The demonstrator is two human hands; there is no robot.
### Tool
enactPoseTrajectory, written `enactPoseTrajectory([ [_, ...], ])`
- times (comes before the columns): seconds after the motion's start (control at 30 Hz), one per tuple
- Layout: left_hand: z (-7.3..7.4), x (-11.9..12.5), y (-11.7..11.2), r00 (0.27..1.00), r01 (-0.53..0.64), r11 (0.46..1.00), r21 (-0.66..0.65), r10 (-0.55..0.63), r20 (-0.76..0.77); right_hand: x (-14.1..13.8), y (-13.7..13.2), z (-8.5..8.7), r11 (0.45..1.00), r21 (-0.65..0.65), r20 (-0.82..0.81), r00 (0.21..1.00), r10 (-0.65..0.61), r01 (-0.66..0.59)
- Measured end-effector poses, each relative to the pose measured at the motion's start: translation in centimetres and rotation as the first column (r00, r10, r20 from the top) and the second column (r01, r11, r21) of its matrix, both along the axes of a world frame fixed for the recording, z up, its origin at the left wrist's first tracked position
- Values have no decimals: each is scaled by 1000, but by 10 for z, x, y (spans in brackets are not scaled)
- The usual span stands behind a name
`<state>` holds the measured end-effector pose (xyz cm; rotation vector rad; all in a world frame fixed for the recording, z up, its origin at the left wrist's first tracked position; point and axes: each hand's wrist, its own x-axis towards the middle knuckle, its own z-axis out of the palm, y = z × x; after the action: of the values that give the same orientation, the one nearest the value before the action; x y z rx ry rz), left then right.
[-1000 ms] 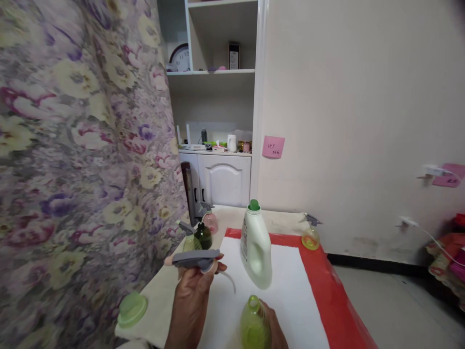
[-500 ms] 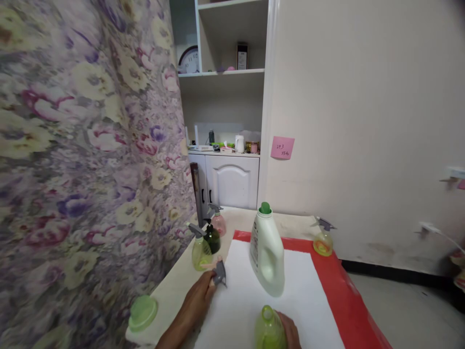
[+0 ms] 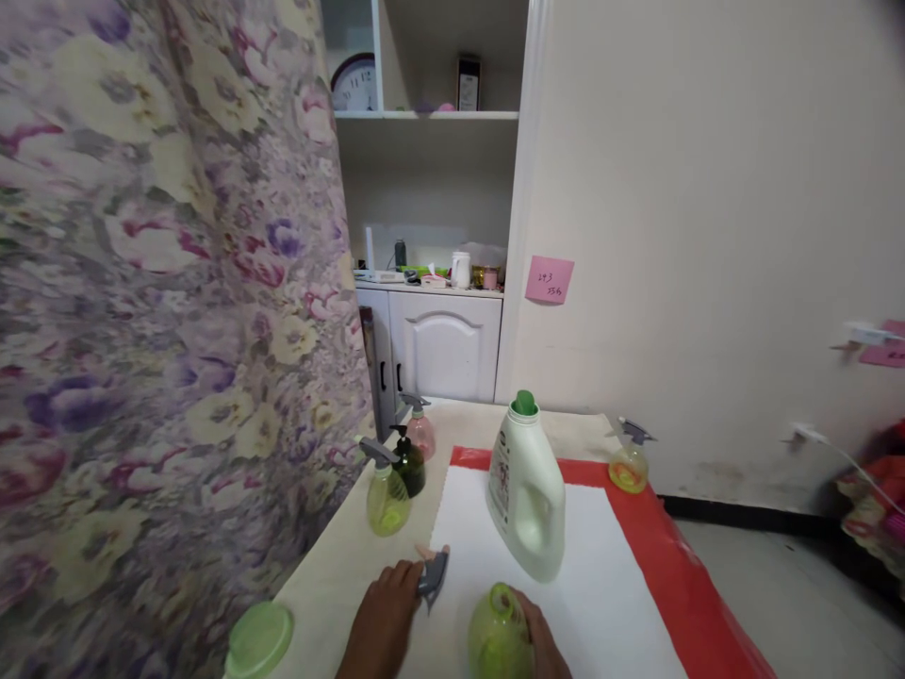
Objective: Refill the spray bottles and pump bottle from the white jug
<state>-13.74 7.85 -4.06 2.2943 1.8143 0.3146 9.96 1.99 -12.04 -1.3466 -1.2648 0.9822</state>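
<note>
The grey spray head (image 3: 434,572) is pinched by the fingers of the left hand (image 3: 386,599), low over the table (image 3: 325,589); whether the table is touched cannot be told. Right of that grip, the open green bottle (image 3: 491,646) is clasped around its right side by the right hand (image 3: 544,637), seemingly so that it is steadied and its mouth left uncovered. Just beyond the bottle, the pale jug (image 3: 530,505) is stood upright on the white sheet (image 3: 608,566), probably to be within reach. Beyond the left grip, a green spray bottle (image 3: 387,502), a dark pump bottle (image 3: 410,469) and a pink spray bottle (image 3: 422,437) are grouped, apparently kept aside.
</note>
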Motion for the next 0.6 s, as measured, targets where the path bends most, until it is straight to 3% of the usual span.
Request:
enactPoseTrajectory([
  [0.1,-5,-1,1,1000,-5,1000,24,6,-21,-5,1,2,990,125,41,998,57,-62],
  [0.27,-7,-1,3,1000,0,999,36,1,-22,-6,-1,2,970,226,60,995,75,-87],
  [0.6,-7,1,-1,1000,-17,996,89,17,2,2,-3,-5,957,285,151,988,11,-54],
])
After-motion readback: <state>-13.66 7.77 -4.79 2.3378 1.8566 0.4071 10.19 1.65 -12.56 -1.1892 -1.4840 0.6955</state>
